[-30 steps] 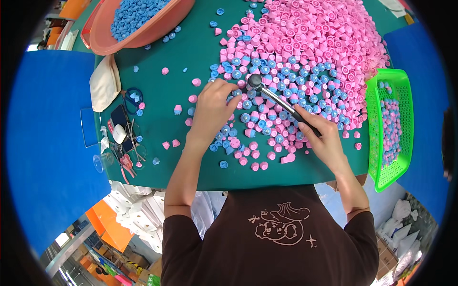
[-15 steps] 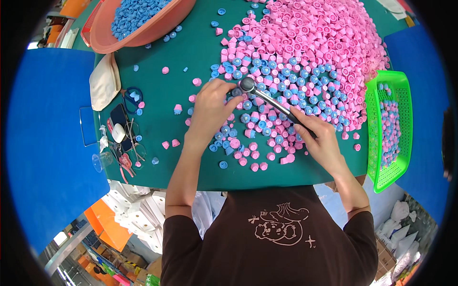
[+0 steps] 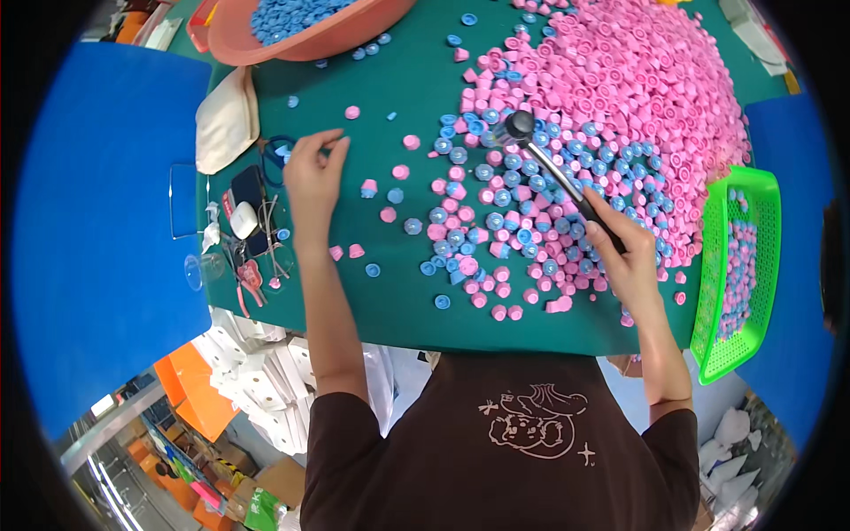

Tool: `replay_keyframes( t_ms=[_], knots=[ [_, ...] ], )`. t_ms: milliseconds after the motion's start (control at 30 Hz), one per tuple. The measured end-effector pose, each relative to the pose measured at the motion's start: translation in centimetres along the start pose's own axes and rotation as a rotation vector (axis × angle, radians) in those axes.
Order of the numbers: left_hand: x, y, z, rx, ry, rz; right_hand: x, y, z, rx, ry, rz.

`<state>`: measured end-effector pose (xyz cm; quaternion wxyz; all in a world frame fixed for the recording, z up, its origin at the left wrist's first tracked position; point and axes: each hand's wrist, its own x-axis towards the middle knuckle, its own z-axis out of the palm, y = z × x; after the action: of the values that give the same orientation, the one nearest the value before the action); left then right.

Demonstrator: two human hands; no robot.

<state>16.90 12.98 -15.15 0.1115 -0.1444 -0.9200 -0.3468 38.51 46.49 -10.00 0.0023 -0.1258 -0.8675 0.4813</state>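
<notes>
My right hand [image 3: 627, 257] grips the black handle of a small hammer [image 3: 558, 173], whose rounded dark head is over the near-left part of the scattered pieces. My left hand [image 3: 314, 173] is at the left of the table, beside a pair of dark blue scissors [image 3: 271, 161]. Its thumb and forefinger are bent toward each other with a small gap, and nothing shows between them. Between the hands lie small pink cups [image 3: 411, 142], blue caps [image 3: 442, 302] and joined blue-and-pink pieces [image 3: 368, 188].
A large pink heap [image 3: 620, 71] covers the far right. A green basket [image 3: 708, 327] with joined pieces stands at the right edge. An orange basin [image 3: 354, 40] of blue caps is at the far left. A cloth pouch [image 3: 226, 124], phone [image 3: 248, 190], glasses and clear cup [image 3: 204, 270] lie left.
My left hand has left the hammer head and moved left toward the scissors. The hammer remains in my right hand, its head no longer beside my left fingers. The whole view has shifted somewhat.
</notes>
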Motion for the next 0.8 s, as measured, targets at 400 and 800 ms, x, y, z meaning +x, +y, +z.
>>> replay_keyframes(
  t_ms=[400, 800],
  knots=[
    [1.6, -0.7, 2.7, 0.072, -0.078, 0.045, 1.9, -0.1, 1.6, -0.048, 0.017, -0.085],
    [0.3, 3.7, 1.9, 0.013, -0.212, 0.257, 4.3, -1.2, 2.4, -0.105, -0.027, -0.064]
  ],
)
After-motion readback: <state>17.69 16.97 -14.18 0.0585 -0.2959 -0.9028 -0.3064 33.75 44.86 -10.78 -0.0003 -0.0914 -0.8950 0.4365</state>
